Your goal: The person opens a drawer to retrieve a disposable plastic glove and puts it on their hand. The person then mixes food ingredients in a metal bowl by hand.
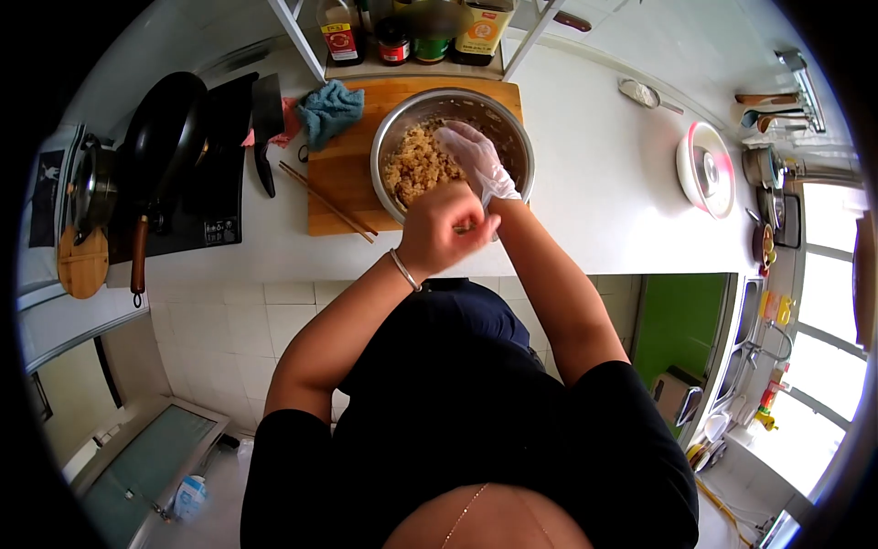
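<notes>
A steel mixing bowl holds a brown, rice-like mixture. My right hand, in a clear plastic glove with a bunched cuff at the wrist, reaches over the bowl. Its fingers stretch out, and their tips are beside the mixture; I cannot tell whether they touch it. My left hand is bare, with a bracelet on its wrist. Slightly blurred, it is curled closed over the bowl's near rim, close to my right wrist. Anything inside its fingers is hidden.
Under the bowl lies a wooden board with chopsticks and a teal cloth. Further left are a cleaver and a black pan. A scoop and a pink-rimmed basin sit right; bottles stand behind.
</notes>
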`<state>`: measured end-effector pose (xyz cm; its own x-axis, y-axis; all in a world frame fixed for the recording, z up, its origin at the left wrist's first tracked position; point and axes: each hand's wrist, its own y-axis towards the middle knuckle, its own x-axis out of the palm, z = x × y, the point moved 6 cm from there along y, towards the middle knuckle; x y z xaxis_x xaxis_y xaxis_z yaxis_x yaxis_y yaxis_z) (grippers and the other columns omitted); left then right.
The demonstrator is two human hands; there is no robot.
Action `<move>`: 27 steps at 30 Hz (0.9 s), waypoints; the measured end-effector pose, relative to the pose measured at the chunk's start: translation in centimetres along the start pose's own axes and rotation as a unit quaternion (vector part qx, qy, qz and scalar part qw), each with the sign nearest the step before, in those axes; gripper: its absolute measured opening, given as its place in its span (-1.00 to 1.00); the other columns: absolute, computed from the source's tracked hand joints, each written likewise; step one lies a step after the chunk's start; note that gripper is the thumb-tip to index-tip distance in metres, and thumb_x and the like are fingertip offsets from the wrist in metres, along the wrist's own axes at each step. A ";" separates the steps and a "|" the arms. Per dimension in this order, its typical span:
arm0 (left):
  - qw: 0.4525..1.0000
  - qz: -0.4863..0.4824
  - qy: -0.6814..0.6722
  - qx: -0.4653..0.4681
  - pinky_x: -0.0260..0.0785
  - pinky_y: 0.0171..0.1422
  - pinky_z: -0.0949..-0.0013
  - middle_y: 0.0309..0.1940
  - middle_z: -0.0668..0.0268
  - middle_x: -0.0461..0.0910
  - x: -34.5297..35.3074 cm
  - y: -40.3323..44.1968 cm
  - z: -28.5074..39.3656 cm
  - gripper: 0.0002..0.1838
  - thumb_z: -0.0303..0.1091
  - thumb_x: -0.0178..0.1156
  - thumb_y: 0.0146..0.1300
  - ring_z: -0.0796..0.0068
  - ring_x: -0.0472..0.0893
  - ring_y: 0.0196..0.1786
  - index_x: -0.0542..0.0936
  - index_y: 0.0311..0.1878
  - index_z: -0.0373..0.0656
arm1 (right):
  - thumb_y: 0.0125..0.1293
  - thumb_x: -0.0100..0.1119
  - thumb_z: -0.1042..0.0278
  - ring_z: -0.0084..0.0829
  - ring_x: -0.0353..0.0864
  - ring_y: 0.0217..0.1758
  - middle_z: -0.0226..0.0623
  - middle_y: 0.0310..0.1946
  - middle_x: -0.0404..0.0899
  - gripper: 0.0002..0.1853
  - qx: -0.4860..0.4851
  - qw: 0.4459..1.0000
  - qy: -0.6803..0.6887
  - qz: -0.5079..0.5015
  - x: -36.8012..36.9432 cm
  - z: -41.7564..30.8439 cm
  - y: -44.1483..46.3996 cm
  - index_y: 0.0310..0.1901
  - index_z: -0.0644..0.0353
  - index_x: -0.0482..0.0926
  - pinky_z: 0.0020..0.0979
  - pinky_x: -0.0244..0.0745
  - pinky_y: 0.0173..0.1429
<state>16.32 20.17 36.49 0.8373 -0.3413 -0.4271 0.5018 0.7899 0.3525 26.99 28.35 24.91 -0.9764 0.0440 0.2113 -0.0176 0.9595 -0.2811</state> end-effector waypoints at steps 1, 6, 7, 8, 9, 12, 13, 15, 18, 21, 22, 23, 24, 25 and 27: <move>0.999 0.044 0.021 0.003 0.36 -0.24 0.29 -0.50 0.30 0.41 -0.5 0.9 0.4 -0.84 -0.36 0.32 0.07 0.34 0.47 -0.38 0.52 -0.47 -0.16 | 0.29 0.23 0.22 -0.43 0.51 0.01 -0.17 0.01 0.54 -0.36 -0.001 0.998 -0.068 -0.005 0.3 -0.9 -0.3 0.27 0.46 0.28 -0.43 0.40 0.13; 0.994 0.027 0.104 0.033 0.37 -0.10 0.28 -0.34 0.30 0.41 0.6 3.0 -0.1 -0.74 -0.28 0.38 0.06 0.31 0.47 -0.19 0.62 -0.23 -0.18 | 0.45 -0.11 0.25 -0.39 0.49 0.09 -0.28 0.08 0.50 -0.59 -0.052 0.987 0.110 -0.107 -0.6 4.0 -1.0 0.26 0.18 0.34 -0.42 0.41 0.12; 0.993 0.007 0.109 0.047 0.37 -0.10 0.25 -0.36 0.28 0.45 0.5 3.3 0.4 -0.78 -0.32 0.33 0.11 0.26 0.49 -0.24 0.63 -0.19 -0.18 | 0.46 -0.15 0.24 -0.38 0.48 0.11 -0.29 0.08 0.50 -0.61 -0.067 0.987 0.112 -0.098 -0.9 4.7 -0.5 0.26 0.14 0.35 -0.41 0.42 0.12; 0.993 0.003 0.110 0.048 0.37 -0.10 0.25 -0.36 0.28 0.45 0.8 3.3 0.1 -0.78 -0.32 0.33 0.11 0.26 0.49 -0.24 0.63 -0.19 -0.18 | 0.47 -0.18 0.23 -0.37 0.48 0.12 -0.29 0.08 0.49 -0.61 -0.082 0.986 0.114 -0.090 -1.2 5.4 0.0 0.25 0.10 0.36 -0.39 0.42 0.12; 0.992 0.020 0.108 0.057 0.37 -0.12 0.26 -0.38 0.27 0.47 1.1 3.3 -0.4 -0.82 -0.37 0.29 0.14 0.25 0.50 -0.28 0.63 -0.19 -0.19 | 0.46 -0.17 0.15 -0.35 0.46 0.16 -0.24 0.08 0.49 -0.59 -0.141 0.982 -0.087 -0.087 -2.3 8.0 2.7 0.27 0.05 0.35 -0.32 0.40 0.15; 0.989 0.064 0.091 0.098 0.38 -0.17 0.26 -0.42 0.24 0.50 1.2 2.8 0.5 -0.88 -0.45 0.24 0.17 0.23 0.51 -0.35 0.63 -0.21 -0.20 | 0.37 -0.07 -0.08 -0.18 0.37 0.29 -0.13 0.11 0.49 -0.44 -0.168 0.939 -0.289 -0.080 -1.3 4.5 1.7 0.33 -0.07 0.28 0.03 0.25 0.27; 0.985 0.092 0.075 0.127 0.38 -0.20 0.27 -0.45 0.23 0.50 1.0 2.2 1.2 -0.90 -0.49 0.23 0.17 0.23 0.51 -0.38 0.63 -0.23 -0.21 | 0.34 -0.02 -0.07 -0.09 0.34 0.31 -0.15 0.10 0.51 -0.41 -0.187 0.807 -0.559 -0.042 1.0 -0.7 -1.0 0.35 -0.07 0.25 0.18 0.16 0.26; 0.980 0.083 0.068 0.165 0.38 -0.22 0.28 -0.44 0.23 0.50 1.3 1.0 1.8 -0.92 -0.50 0.23 0.16 0.24 0.51 -0.37 0.62 -0.26 -0.21 | 0.29 0.00 -0.20 0.12 0.27 0.32 -0.17 0.01 0.58 -0.31 -0.247 0.593 -0.766 0.013 2.3 -3.2 -2.4 0.36 -0.02 0.24 0.46 -0.03 0.22; 0.967 0.046 0.045 0.245 0.40 -0.26 0.25 -0.46 0.26 0.49 0.4 1.0 3.1 -0.86 -0.42 0.30 0.13 0.25 0.51 -0.39 0.58 -0.26 -0.21 | 0.30 -0.03 -0.19 0.09 0.26 0.32 -0.18 0.04 0.55 -0.33 -0.170 0.398 -0.902 0.001 2.6 -1.8 -1.9 0.35 -0.03 0.25 0.46 -0.06 0.24; 0.996 0.020 0.035 0.074 0.37 -0.22 0.38 -0.33 0.27 0.50 0.0 4.3 2.1 -0.76 -0.36 0.34 0.10 0.36 0.49 -0.34 0.60 -0.18 -0.22 | 0.31 -0.06 -0.19 0.07 0.25 0.32 -0.20 0.07 0.52 -0.35 -0.136 0.311 -0.941 -0.021 2.7 -1.0 -2.2 0.35 -0.04 0.25 0.47 -0.09 0.26; 0.997 -0.037 0.059 0.016 0.38 -0.20 0.39 -0.31 0.26 0.48 0.5 4.8 0.9 -0.73 -0.32 0.34 0.11 0.37 0.50 -0.33 0.60 -0.14 -0.23 | 0.31 -0.07 -0.19 0.06 0.25 0.33 -0.20 0.08 0.51 -0.36 -0.132 0.301 -0.944 -0.025 2.7 -1.0 -2.3 0.34 -0.04 0.26 0.47 -0.10 0.26; 0.995 -0.090 0.037 0.002 0.39 -0.19 0.36 -0.32 0.24 0.50 1.1 4.8 -0.4 -0.72 -0.31 0.33 0.12 0.34 0.53 -0.31 0.60 -0.12 -0.22 | 0.32 -0.08 -0.19 0.05 0.25 0.33 -0.21 0.09 0.50 -0.37 -0.129 0.292 -0.947 -0.027 2.7 -0.9 -2.4 0.34 -0.05 0.26 0.47 -0.11 0.27; 0.990 -0.142 0.014 -0.012 0.40 -0.18 0.32 -0.34 0.23 0.51 1.8 4.6 -1.5 -0.71 -0.30 0.32 0.13 0.31 0.55 -0.30 0.61 -0.11 -0.21 | 0.32 -0.09 -0.18 0.04 0.24 0.33 -0.21 0.09 0.49 -0.37 -0.128 0.287 -0.949 -0.029 2.6 -1.0 -2.4 0.34 -0.05 0.26 0.47 -0.12 0.27; 0.990 -0.141 0.014 -0.012 0.40 -0.18 0.32 -0.34 0.23 0.51 1.7 4.9 -1.6 -0.71 -0.30 0.32 0.13 0.31 0.55 -0.30 0.61 -0.11 -0.21 | 0.33 -0.10 -0.18 0.03 0.24 0.33 -0.22 0.10 0.47 -0.38 -0.129 0.283 -0.950 -0.032 2.6 -1.0 -2.3 0.33 -0.06 0.26 0.47 -0.13 0.28; 0.980 -0.155 0.113 0.058 0.42 -0.16 0.26 -0.36 0.19 0.54 1.8 5.2 -1.2 -0.79 -0.32 0.27 0.16 0.23 0.58 -0.27 0.61 -0.17 -0.19 | 0.33 -0.12 -0.18 0.02 0.24 0.33 -0.23 0.12 0.45 -0.39 -0.130 0.277 -0.951 -0.035 2.8 -1.0 -2.1 0.33 -0.06 0.27 0.47 -0.15 0.29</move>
<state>20.14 24.23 36.58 0.5775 -0.4241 -0.6976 0.7570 0.5981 0.2631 24.49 26.77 26.99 0.6736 0.0345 -0.7383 -0.2769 0.9379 -0.2088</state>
